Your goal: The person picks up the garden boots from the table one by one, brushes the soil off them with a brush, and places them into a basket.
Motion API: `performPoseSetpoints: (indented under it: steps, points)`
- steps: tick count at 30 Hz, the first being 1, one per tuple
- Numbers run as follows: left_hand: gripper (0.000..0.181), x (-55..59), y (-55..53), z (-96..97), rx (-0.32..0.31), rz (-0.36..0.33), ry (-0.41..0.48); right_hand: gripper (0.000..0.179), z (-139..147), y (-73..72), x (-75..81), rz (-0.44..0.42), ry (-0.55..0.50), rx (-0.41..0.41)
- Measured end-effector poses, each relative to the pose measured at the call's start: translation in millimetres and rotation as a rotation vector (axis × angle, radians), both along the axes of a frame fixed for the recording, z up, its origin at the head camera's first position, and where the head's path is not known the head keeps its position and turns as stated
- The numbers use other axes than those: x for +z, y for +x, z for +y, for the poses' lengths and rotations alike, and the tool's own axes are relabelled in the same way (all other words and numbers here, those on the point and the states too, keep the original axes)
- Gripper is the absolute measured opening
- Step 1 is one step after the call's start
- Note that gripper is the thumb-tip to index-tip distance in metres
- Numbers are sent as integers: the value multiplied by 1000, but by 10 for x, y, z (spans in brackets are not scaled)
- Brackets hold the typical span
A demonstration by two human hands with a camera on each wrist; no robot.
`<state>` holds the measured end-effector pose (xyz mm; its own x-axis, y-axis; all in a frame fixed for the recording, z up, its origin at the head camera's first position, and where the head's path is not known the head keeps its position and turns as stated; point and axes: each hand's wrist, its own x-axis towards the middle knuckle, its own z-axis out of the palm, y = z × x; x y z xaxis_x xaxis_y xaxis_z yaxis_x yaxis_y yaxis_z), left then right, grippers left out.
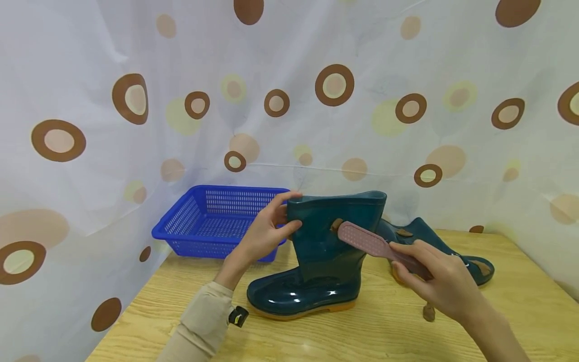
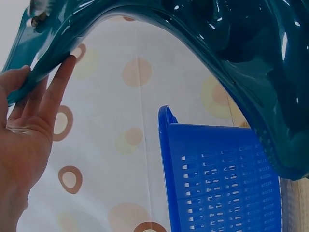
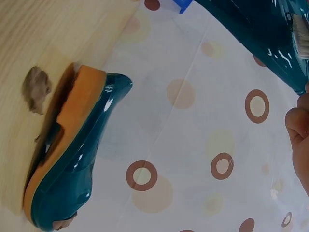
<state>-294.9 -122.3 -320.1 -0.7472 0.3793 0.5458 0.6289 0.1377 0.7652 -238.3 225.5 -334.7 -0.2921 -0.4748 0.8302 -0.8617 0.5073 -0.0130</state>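
A dark green rubber boot point(image 1: 312, 269) with a tan sole stands on the table, toe to the left. My left hand point(image 1: 262, 234) grips the front of its top edge, thumb on the outside. The right hand point(image 1: 445, 281) holds a pink-handled brush point(image 1: 368, 240) by its handle. The brush head lies against the boot shaft beside a brown mud-like clump point(image 1: 335, 224). Pale bristles point(image 3: 301, 36) show at the edge of the right wrist view. Behind the right hand, a second green boot point(image 1: 431, 246) lies on the table with brown patches on it.
A blue plastic basket point(image 1: 199, 245) with slotted walls stands at the back left. On the wooden table point(image 1: 384, 332), a brown lump point(image 1: 428, 312) lies near the right hand. A white curtain point(image 1: 289, 136) with brown circles hangs behind the table.
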Motion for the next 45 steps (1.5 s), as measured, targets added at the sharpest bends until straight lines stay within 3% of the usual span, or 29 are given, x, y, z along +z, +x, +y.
performPoseSetpoints:
  steps: [4,8,12,18,25,37,45]
  points:
    - [54,8,5,2,2,-3,-2,28,104,41,-50,-66,36,-45]
    - [54,10,3,1,2,1,-2,33,167,38,-70,-37,27,-21]
    - [54,3,0,1,1,-2,2,23,247,64,-96,-52,44,-17]
    - [54,7,-1,-1,-1,-8,0,51,371,161,-158,-171,111,-69]
    - [55,25,-6,-4,-24,4,-3,54,481,170,-262,-187,155,-74]
    - [54,22,-11,1,-20,17,-9,56,576,165,-400,-216,102,-83]
    - [54,38,-14,16,-13,62,-14,56,581,178,-426,-245,80,-90]
